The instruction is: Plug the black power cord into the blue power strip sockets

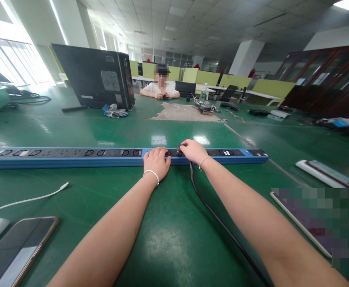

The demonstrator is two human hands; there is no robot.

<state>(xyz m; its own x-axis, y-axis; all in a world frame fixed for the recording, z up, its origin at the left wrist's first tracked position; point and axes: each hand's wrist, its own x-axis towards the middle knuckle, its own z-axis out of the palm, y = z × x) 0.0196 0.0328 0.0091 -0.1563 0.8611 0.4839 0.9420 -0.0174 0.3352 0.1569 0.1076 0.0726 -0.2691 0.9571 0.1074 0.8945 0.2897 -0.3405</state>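
A long blue power strip (72, 161) with a black socket face lies across the green table. My left hand (156, 162) is laid over its middle, fingers bent over the socket face and thumb against the near side, gripping the strip. Just to the right, my right hand (192, 150) pinches a black power plug (179, 149) at a socket. How deep the plug sits in the socket cannot be made out. From that hand a black cord (211, 211) runs down toward the bottom edge. The sockets under my hands are hidden.
A phone (24, 251) and a white cable (27, 199) lie at lower left, another phone (304, 223) at right. Farther back stand a black computer case (93, 75), gloves (114, 111) and a bottle (203, 93). Across the table sits a person (160, 88).
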